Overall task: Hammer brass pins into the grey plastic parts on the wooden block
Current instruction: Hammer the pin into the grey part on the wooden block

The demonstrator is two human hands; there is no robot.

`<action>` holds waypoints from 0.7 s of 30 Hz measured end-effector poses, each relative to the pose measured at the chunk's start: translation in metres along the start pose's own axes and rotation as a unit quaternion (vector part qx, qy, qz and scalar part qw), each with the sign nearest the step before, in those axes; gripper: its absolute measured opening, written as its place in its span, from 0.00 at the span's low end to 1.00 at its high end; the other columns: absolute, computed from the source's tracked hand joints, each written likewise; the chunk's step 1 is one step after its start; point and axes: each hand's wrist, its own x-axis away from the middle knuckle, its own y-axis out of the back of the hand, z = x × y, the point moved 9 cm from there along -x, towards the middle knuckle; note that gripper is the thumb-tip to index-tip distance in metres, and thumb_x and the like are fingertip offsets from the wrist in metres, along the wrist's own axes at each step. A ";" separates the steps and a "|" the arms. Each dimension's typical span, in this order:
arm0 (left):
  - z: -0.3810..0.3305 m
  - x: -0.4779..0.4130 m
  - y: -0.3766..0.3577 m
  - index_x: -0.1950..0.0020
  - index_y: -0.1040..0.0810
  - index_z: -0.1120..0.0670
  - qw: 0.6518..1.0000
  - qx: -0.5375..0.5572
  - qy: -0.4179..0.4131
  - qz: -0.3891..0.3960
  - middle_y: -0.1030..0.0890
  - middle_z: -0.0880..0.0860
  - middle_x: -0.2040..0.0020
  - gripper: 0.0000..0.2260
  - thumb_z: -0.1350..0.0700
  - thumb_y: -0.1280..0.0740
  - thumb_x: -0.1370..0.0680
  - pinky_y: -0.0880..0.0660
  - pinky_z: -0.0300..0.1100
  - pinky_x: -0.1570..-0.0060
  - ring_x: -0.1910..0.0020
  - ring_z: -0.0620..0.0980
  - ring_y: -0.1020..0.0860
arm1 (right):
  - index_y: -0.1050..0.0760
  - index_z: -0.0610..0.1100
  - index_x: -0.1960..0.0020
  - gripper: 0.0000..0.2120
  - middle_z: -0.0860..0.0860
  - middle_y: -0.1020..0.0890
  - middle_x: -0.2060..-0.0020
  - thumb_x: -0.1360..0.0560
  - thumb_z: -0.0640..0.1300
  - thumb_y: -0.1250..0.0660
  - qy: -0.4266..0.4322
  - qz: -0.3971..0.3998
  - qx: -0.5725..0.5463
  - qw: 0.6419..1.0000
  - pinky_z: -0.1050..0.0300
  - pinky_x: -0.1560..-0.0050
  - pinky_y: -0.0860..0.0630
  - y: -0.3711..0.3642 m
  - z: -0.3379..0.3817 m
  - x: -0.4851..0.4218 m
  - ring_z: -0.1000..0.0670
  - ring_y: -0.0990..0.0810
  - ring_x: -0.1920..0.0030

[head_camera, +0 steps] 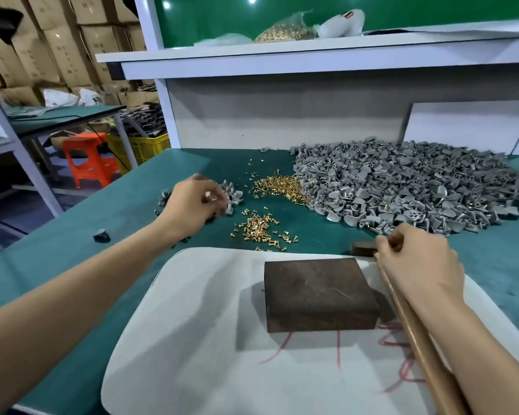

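The block [318, 292] lies with its top bare, just left of the right hand [417, 262] and well nearer the body than the left hand [192, 205], so the step in hand looks like fetching a part and a pin. The left hand hangs over a small cluster of parts [234, 197] with its fingers curled down. It is blurred, and I cannot tell whether it has one pinched, though something glints at the fingertips. Loose pins [261, 227] lie just right of that hand, so both could be picked up in one reach. Take one part only, seat it flat near the middle of the block, and stand the pin straight before striking. The right hand grips the hammer [417, 339] high on the handle, close to the head, which rests on the desk [72, 250] past the block's far corner. That choked grip suits short, light taps. The main pile [402, 187] lies beyond the right hand, and the sheet [177, 324] under the block may slip.
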 end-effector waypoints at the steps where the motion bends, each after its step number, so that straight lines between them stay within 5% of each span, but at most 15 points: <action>1: -0.016 0.007 0.002 0.60 0.18 0.52 0.997 0.072 0.006 -0.007 0.24 0.47 0.56 0.04 0.60 0.28 0.27 0.29 0.34 0.61 0.64 0.42 0.23 | 0.22 0.45 0.55 0.10 0.42 0.20 0.62 0.24 0.52 0.36 0.029 -0.028 -0.024 0.999 0.52 0.60 0.28 0.006 0.008 0.001 0.38 0.21 0.58; 4: -0.078 0.036 -0.026 0.61 0.20 0.52 0.971 0.233 -0.028 0.049 0.21 0.46 0.61 0.05 0.61 0.28 0.27 0.29 0.29 0.66 0.71 0.36 0.25 | 0.22 0.46 0.57 0.09 0.48 0.18 0.65 0.25 0.51 0.35 0.169 -0.072 -0.139 0.973 0.53 0.61 0.27 0.026 0.045 0.019 0.43 0.21 0.64; 6: -0.105 0.057 -0.053 0.59 0.21 0.55 0.950 0.295 -0.033 0.096 0.21 0.51 0.59 0.05 0.64 0.30 0.26 0.27 0.32 0.64 0.69 0.41 0.24 | 0.21 0.49 0.56 0.05 0.53 0.18 0.66 0.28 0.51 0.32 0.231 -0.002 -0.224 0.947 0.56 0.60 0.25 0.022 0.068 0.034 0.52 0.21 0.65; 9: -0.112 0.072 -0.073 0.58 0.21 0.58 0.926 0.362 -0.020 0.110 0.21 0.54 0.57 0.05 0.67 0.31 0.26 0.26 0.35 0.59 0.64 0.43 0.23 | 0.24 0.54 0.56 0.08 0.57 0.18 0.67 0.32 0.49 0.27 0.211 0.119 -0.295 0.924 0.52 0.54 0.23 -0.003 0.078 0.045 0.55 0.20 0.62; 12: -0.106 0.075 -0.072 0.59 0.21 0.59 0.898 0.424 -0.033 0.113 0.21 0.52 0.58 0.05 0.68 0.31 0.27 0.25 0.34 0.60 0.63 0.43 0.21 | 0.23 0.52 0.58 0.08 0.56 0.18 0.67 0.32 0.42 0.26 0.183 0.134 -0.312 0.923 0.45 0.52 0.23 -0.011 0.076 0.043 0.53 0.19 0.61; 17: -0.083 0.070 -0.063 0.61 0.22 0.59 0.877 0.478 0.012 0.046 0.20 0.50 0.57 0.06 0.69 0.28 0.31 0.25 0.34 0.57 0.63 0.42 0.22 | 0.19 0.50 0.62 0.11 0.54 0.19 0.71 0.31 0.34 0.29 0.161 0.171 -0.364 0.901 0.67 0.60 0.27 -0.011 0.075 0.039 0.58 0.22 0.68; 21: -0.081 0.070 -0.065 0.61 0.20 0.60 0.858 0.511 0.030 0.043 0.18 0.48 0.60 0.05 0.69 0.29 0.30 0.22 0.36 0.51 0.60 0.43 0.20 | 0.18 0.52 0.63 0.08 0.56 0.18 0.69 0.30 0.39 0.29 0.183 0.199 -0.280 0.921 0.65 0.62 0.28 -0.014 0.077 0.044 0.57 0.22 0.66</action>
